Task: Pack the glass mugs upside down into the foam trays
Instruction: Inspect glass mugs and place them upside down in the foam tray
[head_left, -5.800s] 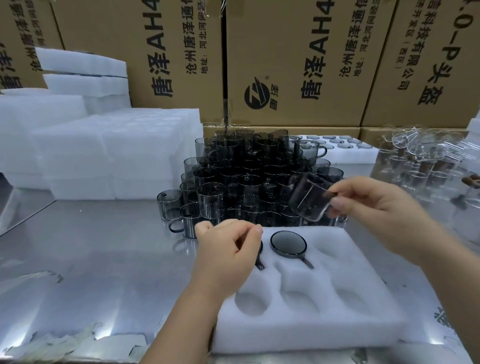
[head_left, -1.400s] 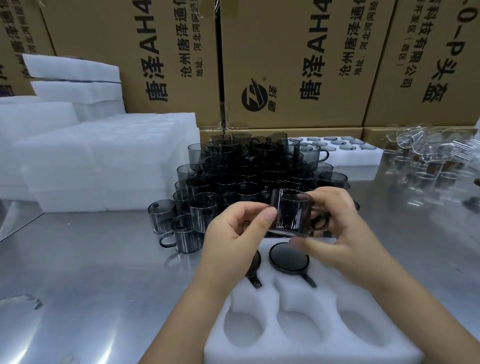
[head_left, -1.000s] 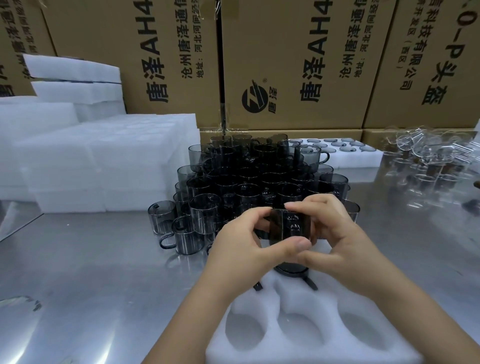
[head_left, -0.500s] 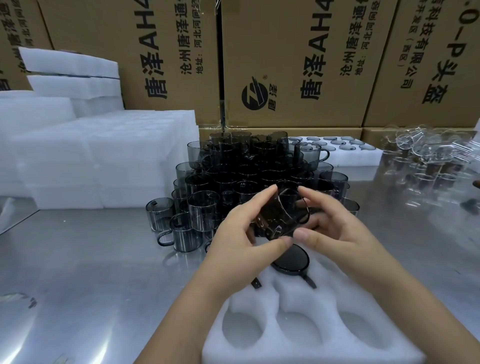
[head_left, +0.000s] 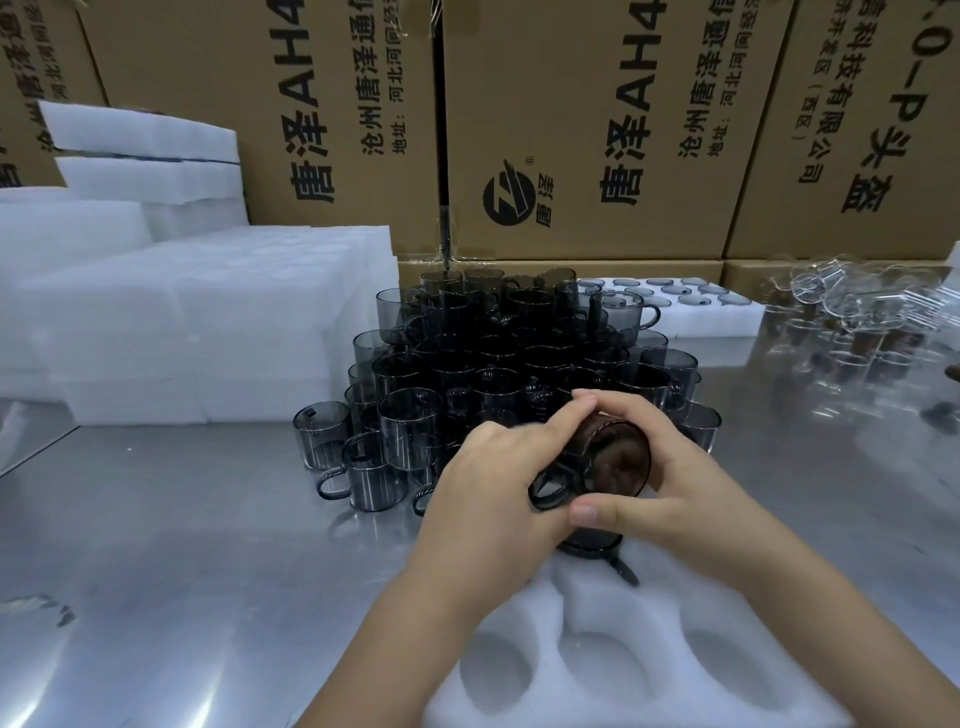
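The left hand (head_left: 493, 499) and right hand (head_left: 696, 493) share a closed grip on one dark mug (head_left: 613, 462), tilted just above the tray (head_left: 644, 613) on the surface (head_left: 182, 571). One seated mug (head_left: 589, 548) shows beneath, bottom up. Three pockets (head_left: 597, 670) lie empty, and more may hide under the hands.

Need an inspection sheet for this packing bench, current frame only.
Surface: metal table, shiny and reflective.
Job's things: held mug tipped sideways over foam tray; seated mug inverted beneath it; near pockets empty; dark mug pile behind.
Clutter: clear glassware far right; filled tray at back; foam stack left.
Hands: left hand and right hand, fingers round the held mug.
Cables: nothing seen.
Surroundings: cardboard boxes along the back.
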